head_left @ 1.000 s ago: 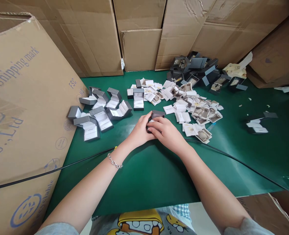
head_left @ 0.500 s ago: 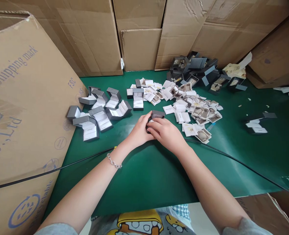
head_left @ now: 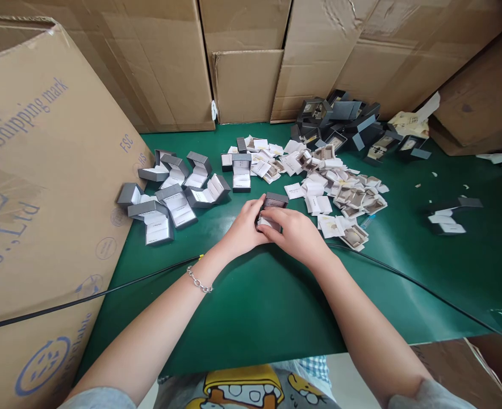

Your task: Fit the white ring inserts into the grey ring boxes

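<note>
Along the far side, tall brown cardboard stands like a wall; on the left I see a big carton with blue writing, and part of it says "Shipping mark"; the green table spreads out in front of the person, whose gray shirt has a yellow cartoon on it; a long black cord runs across on both sides and passes near the arms; past the hands and to the right lies a messy heap of white papers and trays; behind that heap is a pile of dark boxes, some with their lids up; to the left sits a bunch of gray boxes, lids open and white inside; the left hand grips the left side of a little gray box, which sits near the middle of the table, just in front of the white heap, with its lid up; the right hand holds the same box from the right, its fingers bent over the front, and I cannot tell what the fingertips press on inside; far off to the right, one open box sits by itself; a silver bracelet hangs on the left wrist; a few tiny white scraps dot the table above that far box.
</note>
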Motion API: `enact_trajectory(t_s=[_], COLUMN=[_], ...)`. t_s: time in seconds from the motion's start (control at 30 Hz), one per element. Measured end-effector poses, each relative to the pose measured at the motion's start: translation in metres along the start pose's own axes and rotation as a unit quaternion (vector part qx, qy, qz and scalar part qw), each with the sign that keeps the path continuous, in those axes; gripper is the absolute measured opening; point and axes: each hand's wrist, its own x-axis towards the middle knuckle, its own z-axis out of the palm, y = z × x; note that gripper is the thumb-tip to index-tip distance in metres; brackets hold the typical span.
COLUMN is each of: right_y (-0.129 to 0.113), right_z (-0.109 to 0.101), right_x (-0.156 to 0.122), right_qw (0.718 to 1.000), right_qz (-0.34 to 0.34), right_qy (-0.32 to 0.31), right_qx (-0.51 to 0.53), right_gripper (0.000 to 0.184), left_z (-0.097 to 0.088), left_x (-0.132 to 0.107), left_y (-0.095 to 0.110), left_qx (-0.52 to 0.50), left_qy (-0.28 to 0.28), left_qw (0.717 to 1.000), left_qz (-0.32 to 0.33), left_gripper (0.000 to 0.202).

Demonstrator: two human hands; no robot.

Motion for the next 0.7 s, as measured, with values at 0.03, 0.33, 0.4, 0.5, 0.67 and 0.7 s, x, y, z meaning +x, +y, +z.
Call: enact_trajectory(t_s=[0.03,0.33,0.4,0.5,0.67,0.7], right_y=[0.000,0.007,0.009,0.010,0.008,0.007], right_z=[0.000,-0.003,-0.007,-0.012,-0.005,-0.001], right_x=[0.000,-0.001,-0.002,-0.004,-0.003,-0.002], right_qw=[1.000,0.996,0.995,0.993,0.997,0.998], right_qz=[-0.006,-0.014,-0.016,-0.026,-0.031,-0.030], right_qy=[-0.001,-0.042,-0.051,-0.075,-0.063,-0.051], right_qx=[0.008,0.083,0.088,0.084,0.037,0.019], right_gripper=[0.025,0.044,0.047,0.051,0.058,0.057], left_z=[0.000,-0.001,-0.002,-0.005,-0.007,-0.007], left_x=[0.000,0.003,0.003,0.003,0.003,0.003], left_y=[0.000,-0.010,-0.010,-0.008,-0.004,-0.004], left_qx=[-0.003,-0.065,-0.072,-0.081,-0.098,-0.099], left_qy=[0.002,0.007,0.005,0.001,-0.011,-0.007], left_qw=[1.000,0.998,0.997,0.996,0.994,0.994], left_qz=[-0.001,-0.023,-0.027,-0.032,-0.047,-0.050], left_gripper=[0.085,0.096,0.100,0.100,0.097,0.097])
